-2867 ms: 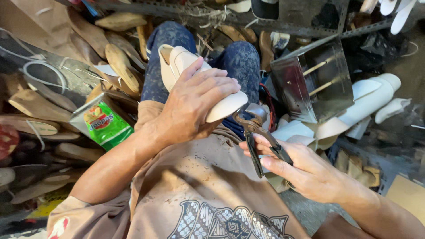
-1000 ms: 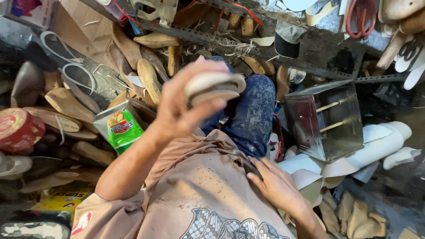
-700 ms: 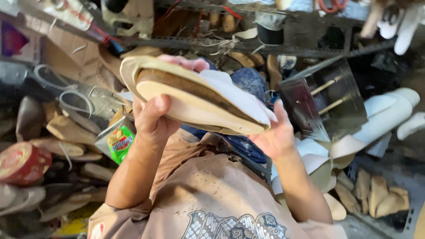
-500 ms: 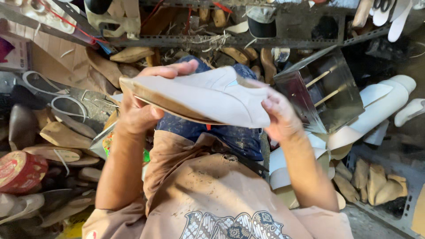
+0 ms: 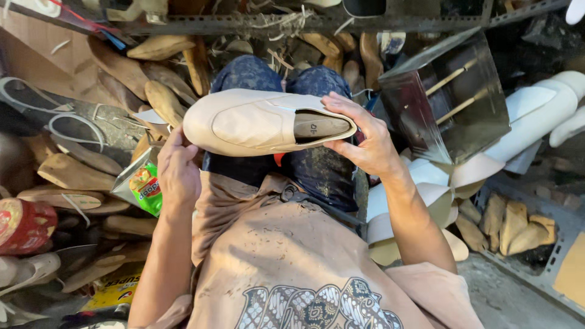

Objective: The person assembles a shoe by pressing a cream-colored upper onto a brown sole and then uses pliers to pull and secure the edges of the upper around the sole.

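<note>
Since half a second ago the shoe (image 5: 262,122) is turning upper-side toward the camera, sole away. The left hand (image 5: 178,173) is cupping its toe from beneath; the right hand (image 5: 362,143) is pinching the heel, above the knees (image 5: 317,164). Keeping both ends supported steadies the inspection.

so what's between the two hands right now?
Head view: the cream shoe spans the gap, left hand at its toe, right hand at its heel.

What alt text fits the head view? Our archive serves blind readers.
A person's two hands, left hand at the toe and right hand at the heel, hold a cream shoe on its wooden last, sideways above their lap. Wooden lasts pile up to the left.
</note>
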